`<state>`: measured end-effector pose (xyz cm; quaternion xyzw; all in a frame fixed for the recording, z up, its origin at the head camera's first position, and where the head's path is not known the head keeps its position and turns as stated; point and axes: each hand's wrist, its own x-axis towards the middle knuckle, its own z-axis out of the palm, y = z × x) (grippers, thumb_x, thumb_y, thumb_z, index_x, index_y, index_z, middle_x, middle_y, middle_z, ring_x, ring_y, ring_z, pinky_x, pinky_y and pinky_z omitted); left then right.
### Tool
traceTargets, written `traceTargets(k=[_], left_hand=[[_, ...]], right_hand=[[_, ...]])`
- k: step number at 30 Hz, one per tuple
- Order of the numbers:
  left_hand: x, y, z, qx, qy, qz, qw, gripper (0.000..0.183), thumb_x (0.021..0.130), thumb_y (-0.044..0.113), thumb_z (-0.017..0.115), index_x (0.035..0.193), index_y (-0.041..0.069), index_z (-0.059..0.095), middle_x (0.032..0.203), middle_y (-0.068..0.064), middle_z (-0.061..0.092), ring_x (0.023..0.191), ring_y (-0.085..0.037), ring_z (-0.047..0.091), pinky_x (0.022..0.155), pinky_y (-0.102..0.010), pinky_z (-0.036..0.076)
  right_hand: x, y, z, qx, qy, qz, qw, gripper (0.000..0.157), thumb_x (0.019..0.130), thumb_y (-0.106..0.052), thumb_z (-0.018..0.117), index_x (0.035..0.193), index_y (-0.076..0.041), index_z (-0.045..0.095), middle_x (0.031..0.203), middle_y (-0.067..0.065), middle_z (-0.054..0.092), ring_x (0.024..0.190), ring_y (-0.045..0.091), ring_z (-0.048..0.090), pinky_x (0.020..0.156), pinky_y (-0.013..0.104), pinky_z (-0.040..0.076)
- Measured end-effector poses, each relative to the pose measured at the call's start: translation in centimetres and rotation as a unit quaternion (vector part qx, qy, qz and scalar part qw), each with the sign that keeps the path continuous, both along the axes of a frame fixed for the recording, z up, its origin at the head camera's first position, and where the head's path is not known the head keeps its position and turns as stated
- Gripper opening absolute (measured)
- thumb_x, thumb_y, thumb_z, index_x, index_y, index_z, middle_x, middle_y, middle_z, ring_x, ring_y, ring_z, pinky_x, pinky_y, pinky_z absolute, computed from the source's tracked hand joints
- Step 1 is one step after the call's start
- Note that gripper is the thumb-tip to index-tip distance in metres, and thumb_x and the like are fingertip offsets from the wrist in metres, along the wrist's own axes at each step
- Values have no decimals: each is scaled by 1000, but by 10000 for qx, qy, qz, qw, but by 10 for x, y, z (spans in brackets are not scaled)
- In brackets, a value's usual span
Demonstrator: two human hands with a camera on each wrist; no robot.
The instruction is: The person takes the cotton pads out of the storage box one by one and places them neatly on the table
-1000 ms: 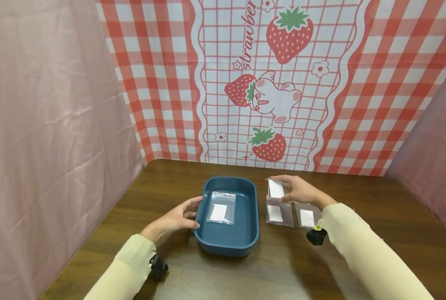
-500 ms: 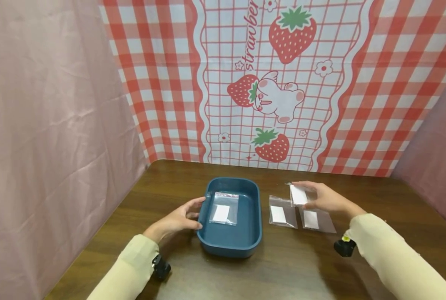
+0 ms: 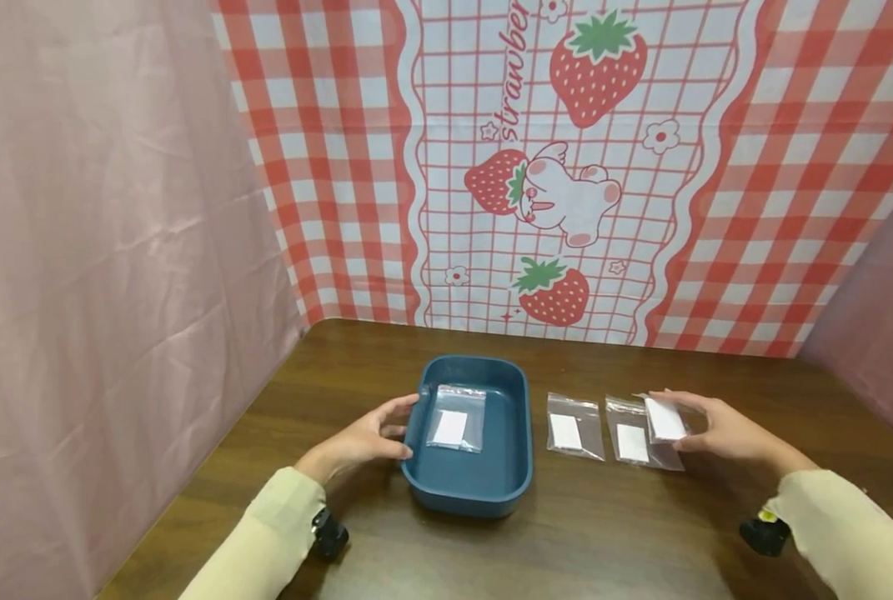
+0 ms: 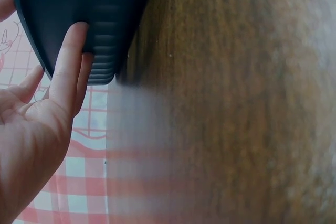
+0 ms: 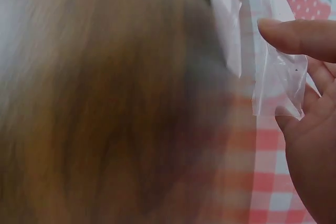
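Observation:
A dark blue rectangular tray stands on the table, and a clear zip bag with a white card lies inside it. My left hand rests against the tray's left side; in the left wrist view its fairly straight fingers touch the outer wall. To the right, my right hand pinches a small zip bag with a white insert above the table. Partly below it lies another zip bag. In the right wrist view the held clear bag hangs between thumb and fingers.
Between the tray and the right hand lies one more zip bag with a white insert. The brown wooden table ends at a strawberry-patterned checked cloth. A pink curtain hangs at the left.
My right hand has carried its zip bag to the right, past the two bags lying on the table. The left hand stays at the tray; the view has shifted slightly.

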<state>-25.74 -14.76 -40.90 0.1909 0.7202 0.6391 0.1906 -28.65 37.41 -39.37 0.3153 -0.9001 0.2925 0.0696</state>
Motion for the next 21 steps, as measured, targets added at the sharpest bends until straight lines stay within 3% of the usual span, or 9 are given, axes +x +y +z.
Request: traceTargets(k=[3,8,11,13,18,20,21], left_hand=[[-1,1,0,-56,5,31,10000,81,77,-6,64,146,3,23,141,-25,30,120,-40,41,82,-38,47],[-2,1,1,-133,-21,51,9999,81,76,-4,64,146,5,24,141,-23,31,119,-39,40,82,-39,47],[-2,0,1,-166,-23,38,9999,81,77,-3,65,146,5,24,141,-23,31,120,-38,40,82,-39,47],[-2,0,1,-179,-17,44,9998,81,76,-3,65,146,5,24,141,-23,31,120,-38,40,83,-39,47],[-2,0,1,-198,-14,73,9998,81,76,-4,65,146,5,25,141,-23,31,119,-38,40,82,-39,47],[-2,1,2,-200,-31,76,9998,81,76,-4,65,146,5,25,141,-23,31,119,-38,41,82,-39,47],[-2,1,2,-201,-40,81,9998,81,76,-4,64,146,5,25,141,-23,31,119,-38,40,82,-39,47]], right_hand=[[5,17,-7,22,70,-42,10000,67,65,-6,81,126,0,55,123,20,54,108,-12,36,78,12,35],[9,38,-19,-139,91,51,9998,70,65,-4,80,129,-6,54,129,-18,43,115,-16,29,84,7,27],[11,48,-24,-135,99,10,9999,69,65,-5,79,129,-7,54,127,-28,37,115,-18,25,84,4,23],[12,53,-26,33,38,-113,9999,69,66,-6,79,130,-7,54,132,-15,41,114,-17,26,83,7,27],[15,61,-29,410,-308,-389,9979,69,65,-12,79,130,-10,55,130,33,43,112,-14,28,78,15,32],[15,62,-30,315,-436,-376,9978,69,64,-10,79,129,-10,55,128,39,40,113,-14,26,85,14,30],[15,62,-31,254,-471,-331,9980,70,64,-9,78,130,-10,54,128,40,38,113,-14,24,92,20,29]])
